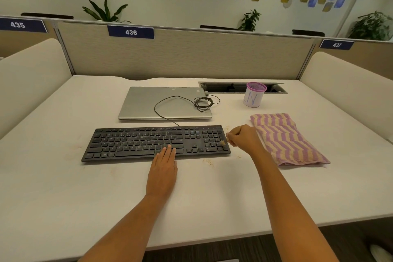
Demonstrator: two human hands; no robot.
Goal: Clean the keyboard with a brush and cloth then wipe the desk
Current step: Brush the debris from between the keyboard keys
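Observation:
A black keyboard point(136, 142) lies across the middle of the white desk point(63, 187). My left hand point(162, 169) rests flat, fingers together, with its fingertips on the keyboard's front edge. My right hand point(244, 138) is closed around a small brush point(223, 142), whose pale bristles touch the number pad at the keyboard's right end. Most of the brush handle is hidden in my fist. A folded cloth point(285, 138) with pink and beige stripes lies just right of my right hand.
A shut silver laptop point(148, 102) lies behind the keyboard with the coiled keyboard cable point(202, 102) on it. A pink-rimmed mesh cup point(254, 94) stands by an open cable hatch point(234, 87). Crumbs point(209, 162) lie in front of the keyboard. Partitions surround the desk.

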